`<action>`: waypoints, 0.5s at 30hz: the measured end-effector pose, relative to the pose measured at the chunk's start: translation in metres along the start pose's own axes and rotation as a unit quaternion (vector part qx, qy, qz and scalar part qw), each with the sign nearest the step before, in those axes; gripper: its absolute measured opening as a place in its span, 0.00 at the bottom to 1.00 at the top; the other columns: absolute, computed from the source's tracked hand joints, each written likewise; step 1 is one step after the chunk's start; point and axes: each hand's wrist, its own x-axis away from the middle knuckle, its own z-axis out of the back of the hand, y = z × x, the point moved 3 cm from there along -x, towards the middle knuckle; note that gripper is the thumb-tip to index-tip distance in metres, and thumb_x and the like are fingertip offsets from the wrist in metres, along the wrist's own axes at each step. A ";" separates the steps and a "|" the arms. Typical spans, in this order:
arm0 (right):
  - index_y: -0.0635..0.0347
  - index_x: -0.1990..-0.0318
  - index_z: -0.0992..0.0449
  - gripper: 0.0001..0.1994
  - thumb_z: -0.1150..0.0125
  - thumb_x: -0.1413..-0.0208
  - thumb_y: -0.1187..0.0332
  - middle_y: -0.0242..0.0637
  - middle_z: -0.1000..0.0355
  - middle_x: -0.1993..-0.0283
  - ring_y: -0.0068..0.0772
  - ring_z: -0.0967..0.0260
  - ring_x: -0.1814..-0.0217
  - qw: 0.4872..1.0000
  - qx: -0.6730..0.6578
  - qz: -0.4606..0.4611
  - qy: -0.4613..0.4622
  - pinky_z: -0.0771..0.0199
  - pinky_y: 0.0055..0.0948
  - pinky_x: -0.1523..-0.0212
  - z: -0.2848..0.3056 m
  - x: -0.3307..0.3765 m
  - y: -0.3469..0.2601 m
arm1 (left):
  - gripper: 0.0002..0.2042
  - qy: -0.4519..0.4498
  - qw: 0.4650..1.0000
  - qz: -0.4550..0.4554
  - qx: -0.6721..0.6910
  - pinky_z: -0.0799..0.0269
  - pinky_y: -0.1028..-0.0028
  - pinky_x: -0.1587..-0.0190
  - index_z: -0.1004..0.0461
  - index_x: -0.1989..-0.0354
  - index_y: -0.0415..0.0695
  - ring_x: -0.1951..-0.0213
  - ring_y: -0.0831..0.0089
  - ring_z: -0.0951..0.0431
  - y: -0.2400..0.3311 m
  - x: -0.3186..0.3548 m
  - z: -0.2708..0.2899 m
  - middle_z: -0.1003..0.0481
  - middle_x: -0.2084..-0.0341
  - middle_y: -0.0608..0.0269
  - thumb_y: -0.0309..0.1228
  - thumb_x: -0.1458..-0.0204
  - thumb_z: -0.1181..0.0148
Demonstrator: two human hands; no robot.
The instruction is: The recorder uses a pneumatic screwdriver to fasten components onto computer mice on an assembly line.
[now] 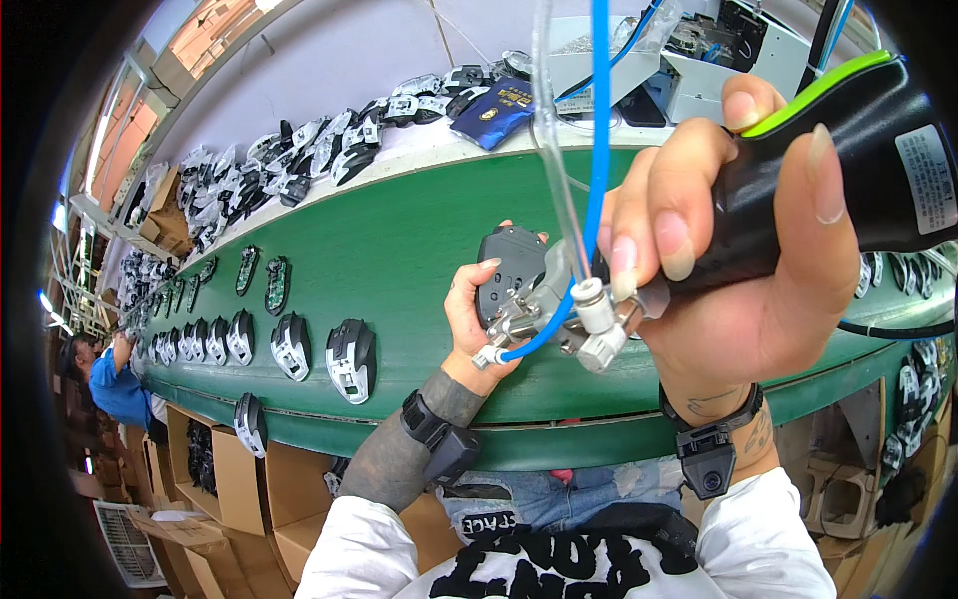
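Observation:
My left hand (466, 311) grips a black computer mouse shell (504, 262) with small holes, above the green conveyor belt. Part of the shell lies behind a metal valve fitting. In my right hand (743, 290) is a thick black handheld tool (778, 190) with a bright green strip and a white label. The metal valve fitting (599, 324) sits at the tool's front end, close to my right fingertips. A blue hose (601, 120) and a clear tube (551, 130) run up from the fitting. How the tool joins the fitting is hidden by my fingers.
Mouse shells (349, 359) and green circuit boards (276, 285) line the belt (429, 220). More shells (324, 145) heap on the far ledge, near a blue packet (493, 113). Cardboard boxes (239, 479) stand below the near edge. A person in blue (118, 389) works at the far left.

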 end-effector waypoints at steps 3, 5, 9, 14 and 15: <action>0.59 0.53 0.39 0.19 0.66 0.38 0.52 0.33 0.39 0.80 0.29 0.38 0.81 0.996 0.046 -0.055 0.052 0.38 0.25 0.80 -0.004 -0.002 -0.001 | 0.23 -0.008 0.999 -0.027 -0.018 0.31 0.62 0.50 0.39 0.45 0.46 0.52 0.60 0.29 0.004 -0.001 0.008 0.32 0.52 0.49 0.33 0.53 0.52; 0.59 0.53 0.38 0.19 0.66 0.38 0.52 0.34 0.39 0.80 0.29 0.38 0.81 0.984 0.098 -0.109 0.101 0.39 0.24 0.79 -0.006 -0.003 -0.001 | 0.23 -0.014 0.999 -0.035 -0.022 0.31 0.62 0.50 0.39 0.45 0.46 0.52 0.60 0.29 0.008 -0.001 0.008 0.32 0.51 0.49 0.33 0.52 0.52; 0.63 0.52 0.38 0.21 0.65 0.38 0.53 0.33 0.41 0.79 0.28 0.40 0.77 0.998 0.056 -0.032 0.007 0.38 0.25 0.74 0.016 -0.015 -0.032 | 0.24 0.026 0.992 -0.077 -0.100 0.28 0.58 0.58 0.38 0.45 0.45 0.60 0.57 0.26 0.022 -0.009 -0.004 0.32 0.51 0.57 0.42 0.50 0.54; 0.63 0.53 0.39 0.19 0.61 0.39 0.54 0.32 0.41 0.79 0.28 0.39 0.77 0.995 0.062 -0.057 0.047 0.37 0.26 0.74 0.021 -0.020 -0.035 | 0.23 -0.011 0.994 -0.077 -0.080 0.28 0.59 0.60 0.36 0.46 0.48 0.60 0.58 0.26 0.031 -0.006 -0.009 0.32 0.50 0.60 0.46 0.49 0.54; 0.61 0.55 0.38 0.18 0.61 0.39 0.54 0.33 0.41 0.80 0.29 0.39 0.78 0.993 0.107 -0.046 0.002 0.37 0.27 0.74 0.020 -0.021 -0.030 | 0.23 -0.014 0.996 -0.078 -0.049 0.28 0.59 0.60 0.36 0.46 0.49 0.60 0.59 0.26 0.033 -0.003 -0.011 0.32 0.50 0.60 0.48 0.48 0.54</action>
